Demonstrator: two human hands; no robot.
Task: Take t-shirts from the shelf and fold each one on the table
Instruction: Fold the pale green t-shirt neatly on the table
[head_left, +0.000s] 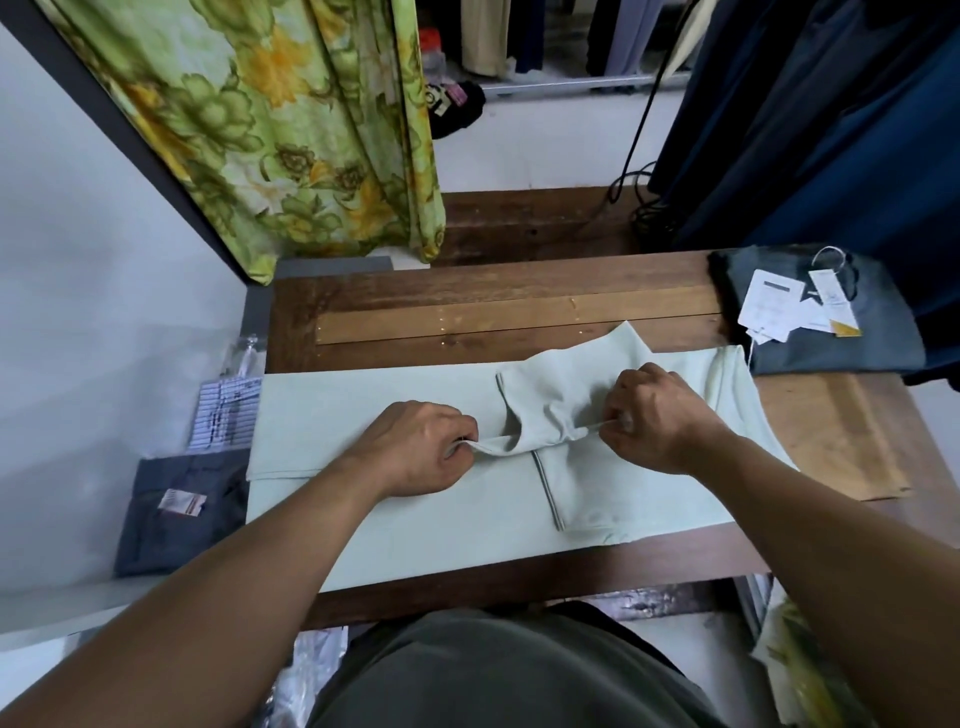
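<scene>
Two hands pinch the pale green t-shirt (363, 499) lying flat on the table (467, 306): my left hand (415, 449) and right hand (657, 418) each grip the fold between them. I should pull evenly, keeping the edge straight.

One wooden table (519, 306) carries two garments: one pale green t-shirt (395, 519) spread across its middle and one folded dark grey garment (831, 348) at its far right corner. On that grey garment lie about three paper tags (769, 306). Left of the table, lower down, is one more folded grey garment (182, 525). Two hands work on the table: one left hand (415, 447), one right hand (660, 415).
</scene>
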